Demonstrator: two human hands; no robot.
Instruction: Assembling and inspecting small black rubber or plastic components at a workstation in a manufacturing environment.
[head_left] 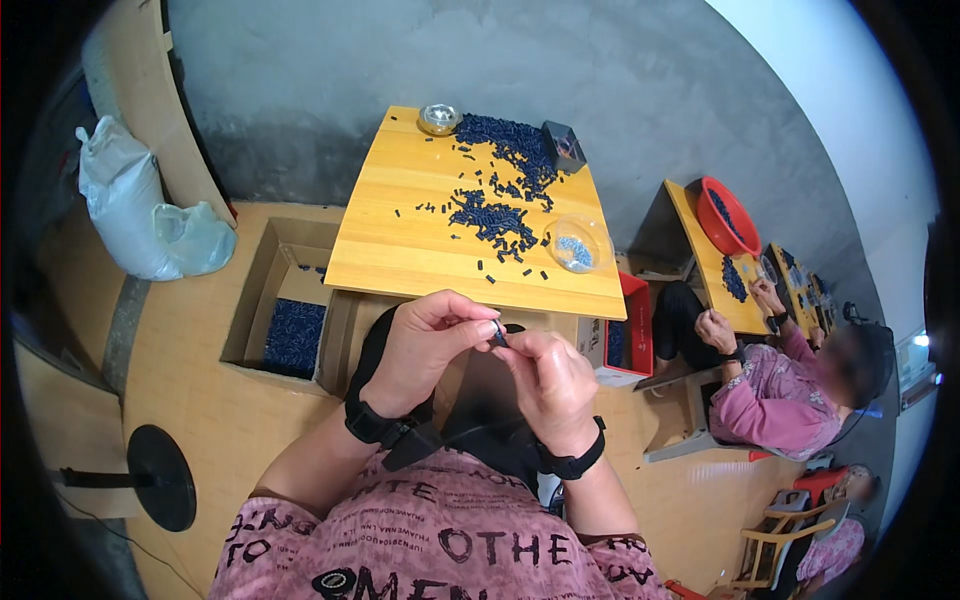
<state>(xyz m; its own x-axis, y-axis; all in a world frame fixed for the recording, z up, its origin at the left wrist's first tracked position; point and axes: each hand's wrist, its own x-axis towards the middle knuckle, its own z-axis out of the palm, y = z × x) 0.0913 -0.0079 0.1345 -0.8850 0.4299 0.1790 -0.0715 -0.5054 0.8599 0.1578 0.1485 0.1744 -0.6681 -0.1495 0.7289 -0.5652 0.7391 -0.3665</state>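
Just off the near edge of the wooden table (400, 235), my two hands meet over my lap. My left hand (430, 345) pinches one end of a small dark blue cylindrical piece (499, 333) between thumb and forefinger. The other end sits between the thumb and fingers of my right hand (548, 385). Many similar dark blue pieces (490, 220) lie loose mid-table, and a larger heap (505, 140) spreads behind them. A clear bowl (598, 232) at the table's right holds small light blue parts (574, 253).
A cardboard box (250, 310) with dark pieces stands left of the table, a red box (638, 330) to its right. A metal bowl (439, 119) and a black tray (565, 147) sit at the back. Another person (770, 400) works at the right beside a red basin (727, 215).
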